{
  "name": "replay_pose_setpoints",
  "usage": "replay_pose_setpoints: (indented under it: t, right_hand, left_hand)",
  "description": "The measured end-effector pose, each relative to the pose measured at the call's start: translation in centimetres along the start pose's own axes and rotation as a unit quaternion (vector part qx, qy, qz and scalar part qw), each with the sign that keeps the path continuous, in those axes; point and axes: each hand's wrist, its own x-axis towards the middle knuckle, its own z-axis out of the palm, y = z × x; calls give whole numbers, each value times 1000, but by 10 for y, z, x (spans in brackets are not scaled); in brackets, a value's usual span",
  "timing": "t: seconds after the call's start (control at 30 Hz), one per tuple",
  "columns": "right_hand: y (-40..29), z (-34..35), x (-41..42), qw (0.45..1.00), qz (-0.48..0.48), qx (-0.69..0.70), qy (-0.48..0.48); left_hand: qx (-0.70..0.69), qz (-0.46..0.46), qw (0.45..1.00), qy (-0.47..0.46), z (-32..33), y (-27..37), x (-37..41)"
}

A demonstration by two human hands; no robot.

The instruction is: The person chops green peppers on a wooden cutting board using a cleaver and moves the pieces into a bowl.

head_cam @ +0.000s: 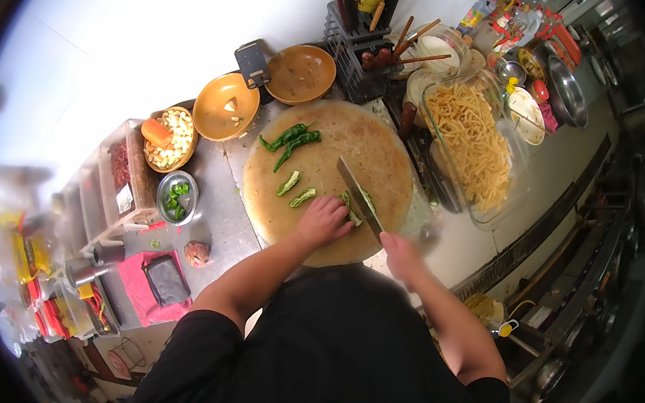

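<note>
A cleaver (359, 199) is in my right hand (403, 258), which grips its handle at the near right of a round wooden chopping board (378, 140). Its blade slants up and left over the board, edge-on to me. My left hand (325, 220) rests on the board with curled fingers, holding cut green pepper (351, 209) beside the blade. More green pepper shows beyond the blade, partly hidden by it. Two split pepper pieces (302, 197) lie left of my left hand, their pale insides showing. Farther back are whole green peppers (299, 141).
A glass dish of pale cut strips (466, 144) stands right of the board. Behind it are orange bowls (301, 73) and a knife rack (357, 45). At left are a bowl of garlic cloves (177, 133), a small bowl of green pieces (178, 197) and a pink cloth (144, 307).
</note>
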Motion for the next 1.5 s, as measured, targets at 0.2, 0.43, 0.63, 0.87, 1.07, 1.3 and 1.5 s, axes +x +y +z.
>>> replay_pose_setpoints:
  t: [0.2,0.43,0.63,0.87,1.07,1.3,1.5]
  right_hand:
    - [15,-6,-19,1000,20,-8,3]
    - [32,-17,-47,999,0,-31,-12]
    - [35,-15,-65,997,-44,16,56]
    - [18,-23,-83,998,47,32,11]
    - [17,-21,-94,994,78,72,37]
    - [32,-25,-108,991,101,81,16]
    - [35,-30,-114,983,142,109,-46]
  left_hand:
    - [28,-48,995,-85,-3,6,10]
    - [19,64,990,-127,-9,-5,12]
    - [54,126,978,-160,-16,-5,21]
    - [102,164,953,-234,-13,-7,28]
    - [146,85,947,-274,-10,7,29]
    - [166,-12,945,-281,-6,14,23]
    - [101,-35,972,-209,-4,8,9]
